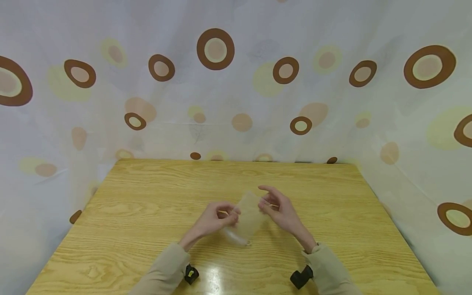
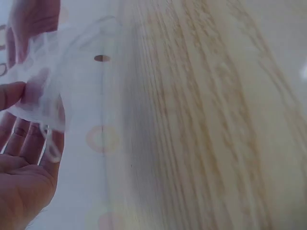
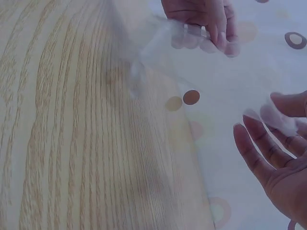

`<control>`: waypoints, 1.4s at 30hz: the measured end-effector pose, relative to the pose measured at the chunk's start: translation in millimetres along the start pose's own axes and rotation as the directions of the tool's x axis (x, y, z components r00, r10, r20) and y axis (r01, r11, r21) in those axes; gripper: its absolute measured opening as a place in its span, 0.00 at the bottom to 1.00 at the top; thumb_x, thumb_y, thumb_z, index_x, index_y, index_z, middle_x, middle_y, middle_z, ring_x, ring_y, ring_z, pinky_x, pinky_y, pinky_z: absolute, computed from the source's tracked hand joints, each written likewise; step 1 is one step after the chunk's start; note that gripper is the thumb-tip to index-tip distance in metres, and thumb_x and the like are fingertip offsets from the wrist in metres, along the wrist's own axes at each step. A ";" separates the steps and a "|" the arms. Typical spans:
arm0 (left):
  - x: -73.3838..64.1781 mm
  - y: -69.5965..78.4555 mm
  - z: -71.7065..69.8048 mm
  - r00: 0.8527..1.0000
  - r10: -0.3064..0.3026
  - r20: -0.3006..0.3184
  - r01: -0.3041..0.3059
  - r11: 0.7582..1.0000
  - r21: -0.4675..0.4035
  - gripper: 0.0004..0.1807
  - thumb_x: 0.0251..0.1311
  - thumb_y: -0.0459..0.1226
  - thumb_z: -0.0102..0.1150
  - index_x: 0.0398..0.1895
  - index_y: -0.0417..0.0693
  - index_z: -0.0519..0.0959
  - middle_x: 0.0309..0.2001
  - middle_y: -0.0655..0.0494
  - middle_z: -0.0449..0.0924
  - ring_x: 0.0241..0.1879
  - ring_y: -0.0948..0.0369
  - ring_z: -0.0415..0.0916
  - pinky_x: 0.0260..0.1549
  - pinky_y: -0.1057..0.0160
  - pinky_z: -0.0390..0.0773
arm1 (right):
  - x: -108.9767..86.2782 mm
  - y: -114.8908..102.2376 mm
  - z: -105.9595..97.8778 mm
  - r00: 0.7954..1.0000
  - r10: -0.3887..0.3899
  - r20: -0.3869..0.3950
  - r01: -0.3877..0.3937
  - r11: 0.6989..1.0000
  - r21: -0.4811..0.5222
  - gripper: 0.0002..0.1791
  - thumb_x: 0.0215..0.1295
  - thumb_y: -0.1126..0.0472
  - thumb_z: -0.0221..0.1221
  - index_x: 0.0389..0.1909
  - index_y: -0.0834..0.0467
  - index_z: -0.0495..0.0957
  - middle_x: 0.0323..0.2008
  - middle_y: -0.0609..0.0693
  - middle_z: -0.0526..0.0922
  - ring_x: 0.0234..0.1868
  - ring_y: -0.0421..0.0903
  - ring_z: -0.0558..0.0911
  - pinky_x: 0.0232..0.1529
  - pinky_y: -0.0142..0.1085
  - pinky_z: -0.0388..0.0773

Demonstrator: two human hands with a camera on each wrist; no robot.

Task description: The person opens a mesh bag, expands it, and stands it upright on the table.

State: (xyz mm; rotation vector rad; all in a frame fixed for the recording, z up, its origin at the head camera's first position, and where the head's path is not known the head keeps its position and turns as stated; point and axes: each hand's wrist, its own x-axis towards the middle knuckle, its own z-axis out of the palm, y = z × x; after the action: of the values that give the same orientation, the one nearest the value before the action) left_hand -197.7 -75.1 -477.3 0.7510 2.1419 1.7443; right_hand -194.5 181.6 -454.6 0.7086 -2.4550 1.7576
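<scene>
Left hand and right hand each pinch a side of the clear plastic film, which hangs over the desk, well in from its far edge; uneven pulling could tear it or slip it loose

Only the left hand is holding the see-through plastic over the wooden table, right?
Not quite: it isn't only the left hand. The head view shows the right hand pinching the see-through plastic too, so both hold it over the wooden table.
</scene>
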 end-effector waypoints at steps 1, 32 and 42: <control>0.3 0.0 0.5 1.000 -0.004 -0.007 0.004 1.000 0.002 0.14 0.69 0.34 0.60 0.50 0.30 0.80 0.38 0.34 0.85 0.34 0.57 0.88 0.38 0.65 0.86 | 0.2 0.1 0.4 1.000 0.006 0.005 -0.006 1.000 0.016 0.26 0.71 0.68 0.59 0.68 0.66 0.68 0.40 0.67 0.83 0.36 0.45 0.87 0.39 0.44 0.87; 4.9 9.0 3.9 0.968 0.137 -0.210 -0.139 0.990 0.003 0.14 0.62 0.31 0.67 0.49 0.35 0.82 0.35 0.34 0.86 0.30 0.68 0.84 0.37 0.65 0.87 | -1.0 4.4 16.9 0.995 -0.098 0.034 0.100 0.992 -0.078 0.13 0.73 0.67 0.57 0.27 0.66 0.81 0.23 0.59 0.84 0.24 0.44 0.83 0.30 0.34 0.84; 4.8 7.7 3.5 0.966 0.136 -0.219 -0.133 0.991 0.026 0.10 0.63 0.32 0.66 0.46 0.36 0.83 0.31 0.35 0.84 0.27 0.66 0.83 0.33 0.56 0.87 | -3.2 2.5 15.6 0.996 -0.043 0.077 0.041 0.999 0.017 0.09 0.70 0.66 0.61 0.45 0.68 0.81 0.33 0.66 0.86 0.31 0.48 0.87 0.33 0.45 0.87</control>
State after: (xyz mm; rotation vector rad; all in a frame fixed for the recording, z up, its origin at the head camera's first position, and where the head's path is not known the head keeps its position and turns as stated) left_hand -198.2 -68.5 -470.2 0.7531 2.2915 1.9702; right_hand -189.0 169.2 -463.3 0.8388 -2.4578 1.7692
